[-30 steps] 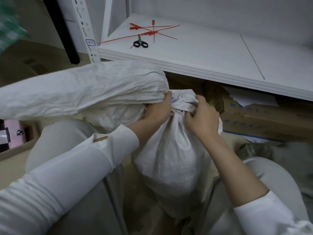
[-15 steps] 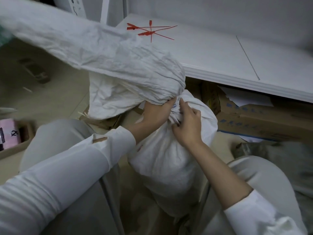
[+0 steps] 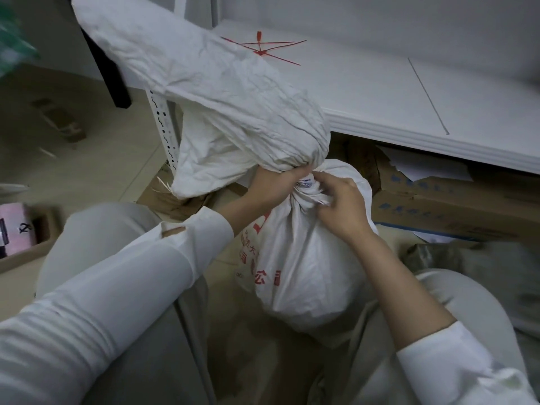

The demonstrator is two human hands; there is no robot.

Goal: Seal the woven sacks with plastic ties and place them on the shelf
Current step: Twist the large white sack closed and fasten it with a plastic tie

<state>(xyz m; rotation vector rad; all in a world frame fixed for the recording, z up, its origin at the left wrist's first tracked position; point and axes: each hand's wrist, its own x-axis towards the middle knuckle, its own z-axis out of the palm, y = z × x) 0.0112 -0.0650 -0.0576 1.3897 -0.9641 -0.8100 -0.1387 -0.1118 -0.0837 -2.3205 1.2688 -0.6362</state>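
White shelf [image 3: 409, 92] spans upper right, its board bare near the front edge. Woven sack [image 3: 306, 273] stands full on the floor between the person's knees, below the shelf edge. Its long slack top [image 3: 219, 92] is flung up and left, twisted at the neck. Left hand [image 3: 274, 185] wraps the neck, fingers curled tight round it. Right hand [image 3: 342, 206] pinches folds just beside it, the two hands touching. Red plastic ties [image 3: 263, 49] lie on the shelf, well apart from the sack. Judgement: hold the twist firm in one hand, free the other for a tie, and cinch below the gather. Red characters [image 3: 260, 258] on the sack: one looks like 公, the rest creased. Blue print at the neck is too small to read.
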